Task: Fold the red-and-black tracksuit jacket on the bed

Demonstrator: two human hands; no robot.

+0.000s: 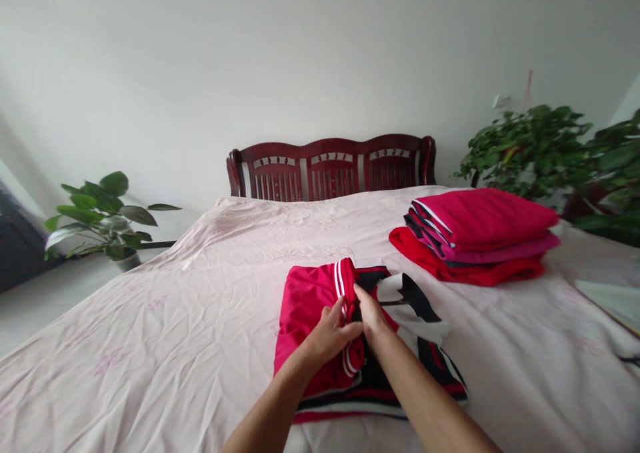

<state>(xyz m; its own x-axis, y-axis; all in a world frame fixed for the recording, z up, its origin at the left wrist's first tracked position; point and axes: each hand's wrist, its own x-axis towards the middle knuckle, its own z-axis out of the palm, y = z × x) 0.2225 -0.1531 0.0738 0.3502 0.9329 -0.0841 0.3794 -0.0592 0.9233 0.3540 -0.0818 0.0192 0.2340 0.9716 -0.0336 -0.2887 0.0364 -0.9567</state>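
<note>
A red garment (pixel 305 306) lies partly folded on the bed before me, with a white-striped band turned over along its middle. Its right side shows a black, white and red patterned part (pixel 413 326), spread flat. My left hand (pixel 330 333) rests on top of the striped band, fingers stretched out and thumb apart. Against the band's right edge is my right hand (pixel 373 316), its fingers closed on the folded cloth, the fingertips partly hidden. The two hands almost meet at the fold.
A stack of folded red and pink clothes (pixel 485 219) sits to the right on the pale bedsheet (pixel 190 333). Behind the bed stands a dark red wooden backrest (pixel 330 166). Potted plants are at left (pixel 107 219) and right (pixel 535 149). A flat pale object (pixel 610 299) lies at the right edge.
</note>
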